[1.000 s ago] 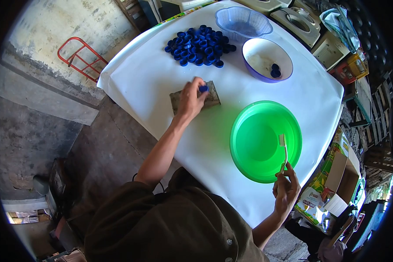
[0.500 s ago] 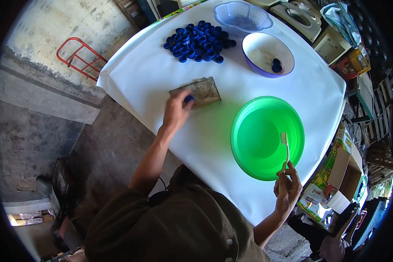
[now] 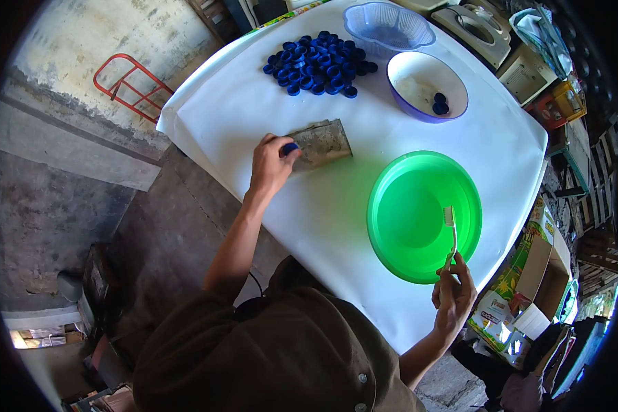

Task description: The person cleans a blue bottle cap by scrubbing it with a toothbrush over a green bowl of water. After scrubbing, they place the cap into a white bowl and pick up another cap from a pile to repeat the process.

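In my left hand (image 3: 272,165) a blue bottle cap (image 3: 290,148) is pinched, at the left end of a worn, greyish flat cloth or board (image 3: 321,145). My right hand (image 3: 454,295) grips a toothbrush (image 3: 453,233) by its handle, bristle end raised over the near right side of a green basin (image 3: 384,254). The basin seems to hold clear liquid. A heap of blue caps (image 3: 319,65) lies at the far side of the table. Right of the heap, a purple bowl with a white inside (image 3: 408,72) has a few blue caps and some whitish residue in it.
A translucent bluish plastic basket (image 3: 384,44) stands at the table's far edge. White sheeting (image 3: 220,130) covers the table. To the right are an opened cardboard box (image 3: 539,275) and stacked household items. A red metal frame (image 3: 127,86) leans by the wall on the left.
My left hand has shifted slightly left with the blue cap, off the greyish flat piece toward its left end. The toothbrush hand keeps nearly the same place, and the view has moved a little.
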### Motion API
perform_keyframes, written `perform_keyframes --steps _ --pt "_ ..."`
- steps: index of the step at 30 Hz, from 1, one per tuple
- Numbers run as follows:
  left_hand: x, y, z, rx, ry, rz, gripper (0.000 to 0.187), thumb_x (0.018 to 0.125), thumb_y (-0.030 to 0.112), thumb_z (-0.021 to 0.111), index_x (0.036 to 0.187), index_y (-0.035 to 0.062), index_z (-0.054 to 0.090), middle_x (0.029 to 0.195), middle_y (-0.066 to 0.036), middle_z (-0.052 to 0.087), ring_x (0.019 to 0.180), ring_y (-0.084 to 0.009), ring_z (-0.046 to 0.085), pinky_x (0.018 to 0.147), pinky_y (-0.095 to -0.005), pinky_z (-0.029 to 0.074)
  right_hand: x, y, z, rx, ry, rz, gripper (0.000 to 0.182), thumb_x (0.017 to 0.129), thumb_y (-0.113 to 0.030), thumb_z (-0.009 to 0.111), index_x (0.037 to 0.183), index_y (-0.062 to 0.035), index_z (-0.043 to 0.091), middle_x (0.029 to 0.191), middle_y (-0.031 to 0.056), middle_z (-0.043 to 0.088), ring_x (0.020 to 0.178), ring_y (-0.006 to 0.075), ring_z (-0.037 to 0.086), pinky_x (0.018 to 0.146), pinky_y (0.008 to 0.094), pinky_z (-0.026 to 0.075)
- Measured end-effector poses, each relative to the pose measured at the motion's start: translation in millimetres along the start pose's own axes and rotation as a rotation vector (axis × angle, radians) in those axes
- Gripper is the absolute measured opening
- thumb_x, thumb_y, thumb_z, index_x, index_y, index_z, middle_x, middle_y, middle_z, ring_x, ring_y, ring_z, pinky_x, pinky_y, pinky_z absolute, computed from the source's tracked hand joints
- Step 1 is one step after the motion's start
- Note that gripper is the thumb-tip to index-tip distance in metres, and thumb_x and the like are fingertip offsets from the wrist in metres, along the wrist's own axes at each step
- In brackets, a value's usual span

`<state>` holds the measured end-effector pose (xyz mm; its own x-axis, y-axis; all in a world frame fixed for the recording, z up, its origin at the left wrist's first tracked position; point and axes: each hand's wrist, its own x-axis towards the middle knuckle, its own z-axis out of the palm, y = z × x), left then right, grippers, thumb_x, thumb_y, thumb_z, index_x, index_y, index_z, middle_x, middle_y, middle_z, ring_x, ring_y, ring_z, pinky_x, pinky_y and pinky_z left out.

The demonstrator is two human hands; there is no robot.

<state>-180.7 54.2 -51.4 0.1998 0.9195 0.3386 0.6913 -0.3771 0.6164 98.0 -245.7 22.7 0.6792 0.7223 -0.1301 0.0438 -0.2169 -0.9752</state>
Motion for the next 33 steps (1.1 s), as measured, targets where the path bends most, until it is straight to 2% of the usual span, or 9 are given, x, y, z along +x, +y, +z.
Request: perform_keyframes --steps 3,8,11,13,15,18,21,27,33 --pt "4 16 -8 -0.086 0.208 0.003 0.025 0.078 0.005 0.081 0.101 0.0005 0.071 0.095 -0.01 0.064 0.069 -0.0168 0.058 0.066 -0.0316 0.049 -1 1 2 0.034 0.037 -0.01 0.033 0.094 -0.004 0.062 0.126 0.0053 0.062 0.064 0.002 0.059 0.044 0.0021 0.04 0.041 0.0207 0.024" --pt "-6 -21 3 0.109 -0.019 0.04 0.023 0.081 0.008 0.079 0.102 0.003 0.072 0.095 -0.009 0.067 0.08 -0.019 0.064 0.074 -0.0338 0.051 2 4 0 0.06 0.01 -0.037 0.035 0.094 -0.001 0.061 0.127 0.0071 0.06 0.072 0.0047 0.064 0.045 0.0018 0.042 0.039 0.0202 0.025" --pt "8 19 -17 -0.114 0.081 -0.113 0.027 0.086 0.016 0.077 0.108 0.0006 0.071 0.098 -0.01 0.068 0.089 -0.0204 0.067 0.076 -0.0336 0.053 3 4 -2 0.075 -0.01 -0.033 0.035 0.094 -0.001 0.061 0.128 0.0079 0.059 0.072 0.0048 0.064 0.044 0.0018 0.042 0.039 0.0204 0.024" --pt "14 28 -22 -0.78 0.024 -0.269 0.036 0.099 0.029 0.064 0.123 0.0016 0.065 0.105 -0.011 0.069 0.09 -0.0161 0.066 0.077 -0.0264 0.051 2 0 -3 0.093 -0.015 -0.033 0.036 0.094 -0.001 0.061 0.129 0.0082 0.059 0.072 0.0048 0.064 0.044 0.0018 0.042 0.039 0.0204 0.024" --pt "15 41 -24 -1.323 -0.122 -0.251 0.042 0.101 0.028 0.059 0.132 -0.0004 0.056 0.107 -0.011 0.067 0.093 -0.0197 0.064 0.084 -0.0309 0.051 3 0 -3 0.084 -0.029 -0.03 0.036 0.094 -0.002 0.061 0.128 0.0086 0.059 0.072 0.0049 0.063 0.044 0.0018 0.042 0.039 0.0204 0.024" --pt "16 60 -20 -1.558 -0.256 -0.216 0.042 0.102 0.025 0.057 0.134 -0.0016 0.053 0.115 -0.014 0.064 0.097 -0.0217 0.064 0.086 -0.0324 0.052 4 -2 -1 0.07 -0.025 -0.02 0.036 0.094 -0.002 0.061 0.128 0.0089 0.058 0.07 0.0043 0.062 0.044 0.002 0.042 0.04 0.0205 0.024" --pt "20 73 -16 -1.574 -0.271 -0.207 0.038 0.1 0.022 0.059 0.13 -0.0008 0.055 0.116 -0.014 0.063 0.095 -0.0223 0.064 0.088 -0.0331 0.052 4 0 -3 0.063 -0.018 0.001 0.036 0.094 -0.002 0.062 0.129 0.0085 0.058 0.068 0.0033 0.061 0.045 0.0024 0.042 0.04 0.0208 0.025" --pt "45 93 22 -0.83 -0.309 -0.032 0.022 0.09 0.009 0.072 0.109 0.0009 0.064 0.1 -0.008 0.069 0.094 -0.016 0.066 0.077 -0.0291 0.053 2 0 -5 0.102 -0.01 0.05 0.037 0.093 0.001 0.064 0.129 0.0063 0.06 0.064 -0.0012 0.056 0.047 0.0027 0.043 0.043 0.021 0.029" --pt "95 144 81 -0.594 -0.296 0.275 0.034 0.085 0.007 0.075 0.118 0.009 0.067 0.106 -0.006 0.07 0.096 -0.0136 0.066 0.077 -0.0265 0.052 2 1 -7 0.073 0.009 0.021 0.036 0.091 0.003 0.064 0.127 0.005 0.063 0.066 -0.0006 0.056 0.048 0.003 0.045 0.042 0.0209 0.029"
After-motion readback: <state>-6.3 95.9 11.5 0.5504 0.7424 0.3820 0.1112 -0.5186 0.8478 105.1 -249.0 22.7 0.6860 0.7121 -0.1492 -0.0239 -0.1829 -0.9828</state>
